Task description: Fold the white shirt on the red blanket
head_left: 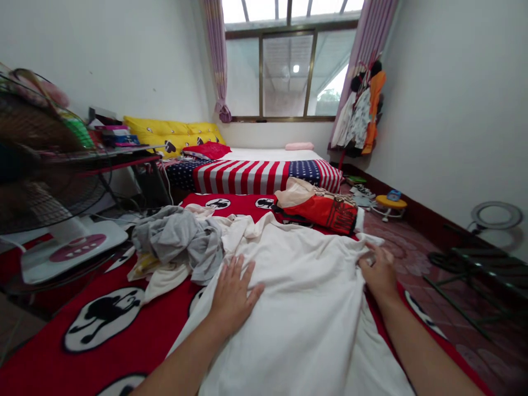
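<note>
Head view: left hand [234,297] rests palm down, fingers loosely spread and gripping nothing, on a plain white fabric sheet-like cloth [297,313]. Right hand [378,270] is curled nearly closed, pinching the cloth's right edge. The cloth lies spread over a red blanket with white ovals [45,360], beside crumpled grey fabric clothing [177,236].

Left hand [235,294]: lies flat, palm down, fingers pointing far, thumb angled right.
Right hand [380,273]: curls its fingers in toward the thumb.
Left forearm [187,352], right forearm [421,346]: bare, both extending from the near side.
</note>
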A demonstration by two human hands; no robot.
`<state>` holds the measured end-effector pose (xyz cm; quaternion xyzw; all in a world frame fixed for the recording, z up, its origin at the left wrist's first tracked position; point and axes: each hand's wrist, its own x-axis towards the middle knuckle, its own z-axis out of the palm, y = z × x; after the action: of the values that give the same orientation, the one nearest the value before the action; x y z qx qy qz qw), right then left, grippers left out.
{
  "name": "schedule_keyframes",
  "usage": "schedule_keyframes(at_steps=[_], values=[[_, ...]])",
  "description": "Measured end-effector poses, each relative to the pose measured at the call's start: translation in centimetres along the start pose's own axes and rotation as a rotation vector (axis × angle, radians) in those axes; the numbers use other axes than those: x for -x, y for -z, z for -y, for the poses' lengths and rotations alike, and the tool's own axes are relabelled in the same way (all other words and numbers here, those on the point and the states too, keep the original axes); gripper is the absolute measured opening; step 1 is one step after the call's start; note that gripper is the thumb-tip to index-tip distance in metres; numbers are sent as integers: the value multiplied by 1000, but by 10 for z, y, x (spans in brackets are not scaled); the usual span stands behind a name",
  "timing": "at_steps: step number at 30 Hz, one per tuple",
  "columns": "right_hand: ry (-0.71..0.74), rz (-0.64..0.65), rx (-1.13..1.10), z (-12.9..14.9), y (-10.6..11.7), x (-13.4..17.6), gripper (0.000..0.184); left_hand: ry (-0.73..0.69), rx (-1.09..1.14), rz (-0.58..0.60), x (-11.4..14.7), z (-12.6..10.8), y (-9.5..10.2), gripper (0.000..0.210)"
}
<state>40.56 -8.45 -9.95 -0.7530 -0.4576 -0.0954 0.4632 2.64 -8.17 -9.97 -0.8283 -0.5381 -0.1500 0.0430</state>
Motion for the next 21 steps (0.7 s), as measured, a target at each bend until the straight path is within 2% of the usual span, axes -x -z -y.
schedule_keyframes(at_steps=[3,5,7,9,11,12,16,19,21], values=[[54,-74,61,5,11,1,55,6,22,15,0,-1,1,60],[80,-32,113,9,32,1,52,16,32,16,1,-1,2,61],[107,133,166,17,61,7,39,27,39,6,0,-2,2,61],[123,389,218,26,92,23,28,32,46,-6,0,-3,2,60],[113,623,254,36,117,48,29,33,51,-15,0,-3,1,60],[99,699,262,40,125,63,31,34,52,-19,0,-3,1,59],[133,761,176,52,133,114,52,33,44,-22,0,-4,2,60],[222,828,95,59,142,122,37,27,40,-16,0,-4,3,60],[251,871,99,63,160,115,31,24,41,-21,1,-3,3,61]])
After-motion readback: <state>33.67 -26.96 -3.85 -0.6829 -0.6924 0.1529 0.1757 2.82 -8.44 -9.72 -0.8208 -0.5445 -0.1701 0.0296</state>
